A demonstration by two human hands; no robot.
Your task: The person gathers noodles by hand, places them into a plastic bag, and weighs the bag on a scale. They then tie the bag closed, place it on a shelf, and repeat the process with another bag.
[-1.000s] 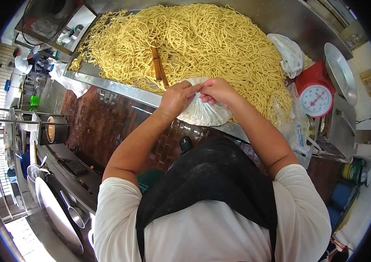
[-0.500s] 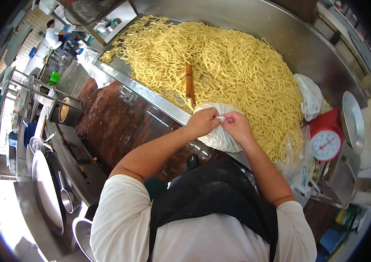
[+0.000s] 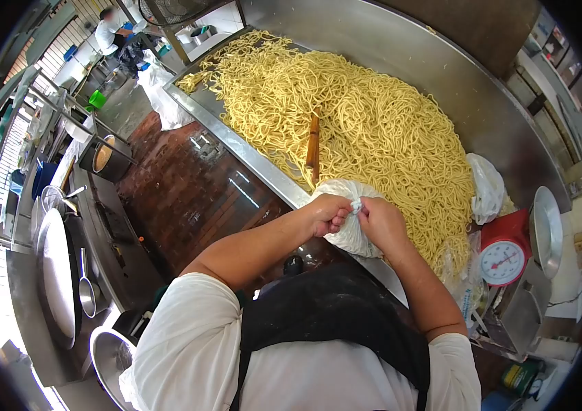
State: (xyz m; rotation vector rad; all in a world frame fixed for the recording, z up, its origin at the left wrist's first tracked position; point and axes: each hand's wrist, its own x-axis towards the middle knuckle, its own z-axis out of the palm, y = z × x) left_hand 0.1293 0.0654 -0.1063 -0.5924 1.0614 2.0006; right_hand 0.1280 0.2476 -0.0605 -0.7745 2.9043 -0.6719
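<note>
A filled, pale plastic bag (image 3: 351,238) rests at the front edge of the steel tray (image 3: 239,137), its neck twisted into a small knot. My left hand (image 3: 331,215) is closed on one side of the knot, fingers curled in. From the other side, my right hand (image 3: 382,222) pinches the bag's top between thumb and fingers. Behind the bag, a heap of thick yellow noodles (image 3: 387,116) spreads over the tray. Wooden sticks (image 3: 313,145) lie on the noodles just beyond my left hand.
At the right stands a red dial scale (image 3: 503,259) with a metal pan (image 3: 546,229). Loose plastic bags (image 3: 487,188) lie beside the noodles. To the left are a large wok (image 3: 54,274) and a saucepan (image 3: 87,294). Another person (image 3: 108,35) works far back left.
My left hand's fingers have curled tighter, and the knot at the bag's neck looks more compact. The whole view has shifted slightly; both hands remain on the bag.
</note>
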